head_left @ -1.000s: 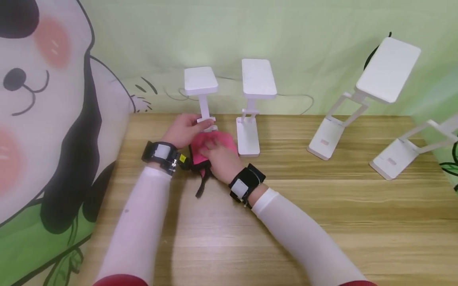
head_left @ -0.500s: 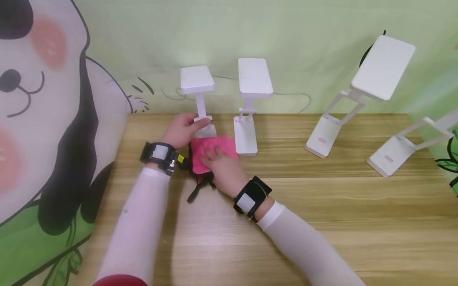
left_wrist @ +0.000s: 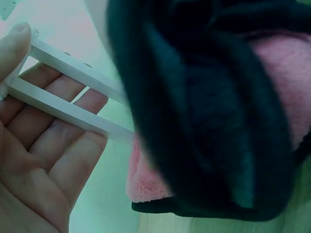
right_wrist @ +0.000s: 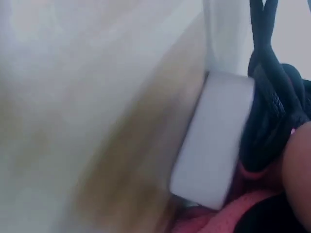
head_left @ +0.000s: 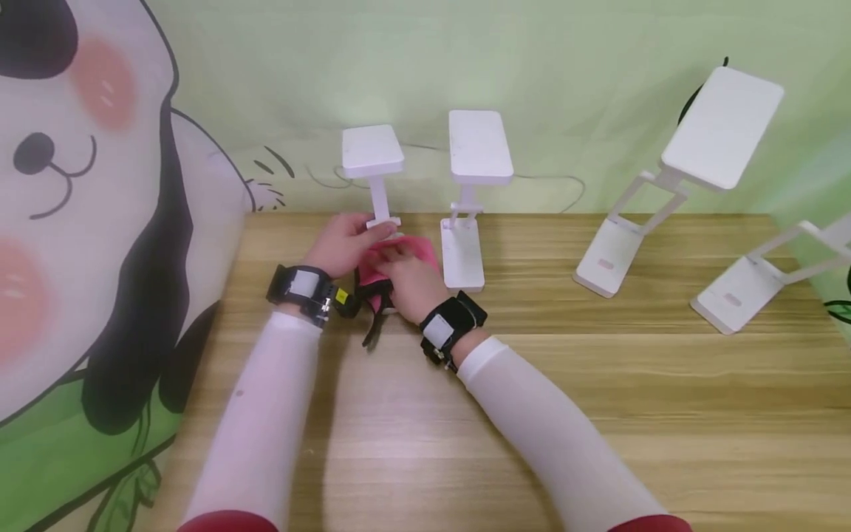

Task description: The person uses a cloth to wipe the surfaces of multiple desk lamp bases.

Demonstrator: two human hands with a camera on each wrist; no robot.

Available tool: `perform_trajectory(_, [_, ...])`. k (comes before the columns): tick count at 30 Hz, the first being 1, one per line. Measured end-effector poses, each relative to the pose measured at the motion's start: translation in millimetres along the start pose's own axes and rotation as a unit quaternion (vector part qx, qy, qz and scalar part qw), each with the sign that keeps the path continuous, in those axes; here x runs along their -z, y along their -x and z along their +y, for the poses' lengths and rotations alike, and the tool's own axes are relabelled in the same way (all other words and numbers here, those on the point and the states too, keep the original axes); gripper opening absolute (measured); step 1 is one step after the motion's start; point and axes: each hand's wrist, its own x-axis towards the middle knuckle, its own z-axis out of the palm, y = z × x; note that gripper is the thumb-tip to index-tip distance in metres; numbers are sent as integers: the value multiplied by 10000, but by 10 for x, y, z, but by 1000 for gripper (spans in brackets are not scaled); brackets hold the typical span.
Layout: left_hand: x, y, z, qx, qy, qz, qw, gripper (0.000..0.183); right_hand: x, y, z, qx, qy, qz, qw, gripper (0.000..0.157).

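At the leftmost white desk lamp [head_left: 372, 150], my left hand [head_left: 342, 245] grips the lower arm from the left. The left wrist view shows the thumb and fingers around the arm's two parallel bars [left_wrist: 63, 109]. My right hand [head_left: 414, 284] presses a pink plush cloth [head_left: 423, 251] with black edging onto that lamp's base, its fingers laid over the fabric. A black strap [head_left: 374, 331] hangs from the cloth's near side. In the right wrist view, the white end of the base [right_wrist: 214, 141] shows beside the cloth; its top is hidden.
A second white lamp [head_left: 462, 255] stands right beside the cloth. Two more lamps, one with its base [head_left: 608, 258] and another with its base [head_left: 734, 295], stand farther right on the wooden table [head_left: 532, 428]. Thin cables [head_left: 578, 185] run along the green backdrop behind.
My right hand slid the cloth toward me along the base, uncovering its far end, then pushed it back away toward the lamp's arm. My left hand kept its grip on the lamp.
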Motion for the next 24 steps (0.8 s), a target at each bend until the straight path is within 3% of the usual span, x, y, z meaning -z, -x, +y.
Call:
perform_trajectory(4, [-15, -5, -5, -30, 33, -10, 10000, 51, 7, 153, -59, -140, 57, -64, 9999, 64])
perform_trajectory(9, [-12, -11, -7, 11, 0, -21, 10000, 50, 84, 455, -190, -241, -21, -494, 9985, 73])
perform_trajectory(13, [5, -5, 2, 62, -74, -11, 10000, 53, 122, 563, -251, -245, -156, -725, 9969, 71])
perform_trajectory(16, [14, -3, 17, 54, -74, -34, 10000, 56, 118, 494, -237, -177, -194, -743, 9969, 70])
perform_trajectory(20, [26, 14, 25, 68, 77, -16, 9999, 55, 71, 235, -151, 164, -91, -447, 9988, 58])
perform_trajectory(24, [14, 24, 10, 87, 147, -30, 9999, 52, 30, 39, -56, 44, -122, -218, 9997, 48])
